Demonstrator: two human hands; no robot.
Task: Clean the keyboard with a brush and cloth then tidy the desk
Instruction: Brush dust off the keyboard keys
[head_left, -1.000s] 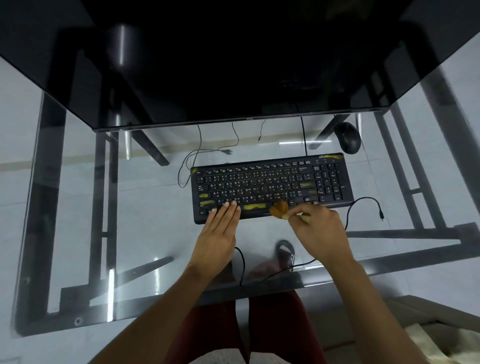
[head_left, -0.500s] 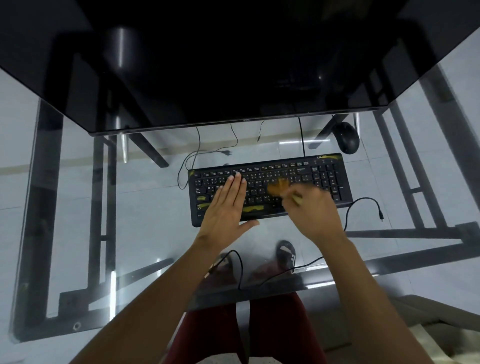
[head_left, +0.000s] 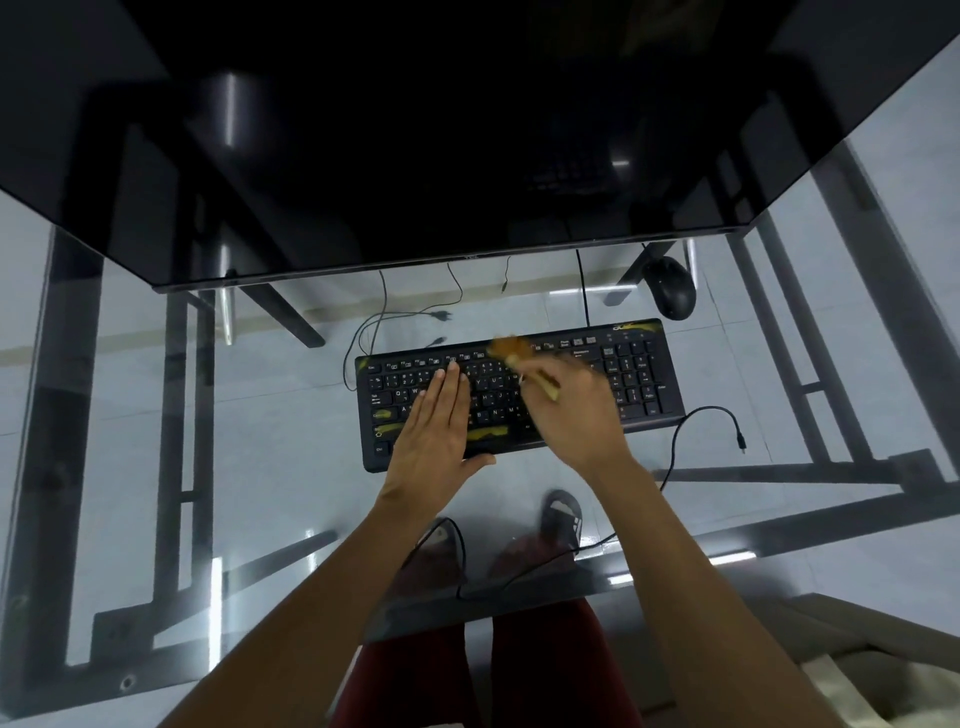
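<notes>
Brushing the top row, the right hand grips the brush; the left hand lies flat and open, steadying the keyboard. Hard strokes could slide it toward the mouse.

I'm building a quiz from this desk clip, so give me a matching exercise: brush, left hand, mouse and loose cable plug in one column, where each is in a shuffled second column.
Column one:
1. brush
2. left hand
3. mouse
4. loose cable plug

Column two:
A. on the glass right of the keyboard
B. flat on the letter keys
C. behind the keyboard's right end
D. in the right hand, bristles at the top key row

Pairs: 1-D, 2-B, 3-C, 4-A
</notes>
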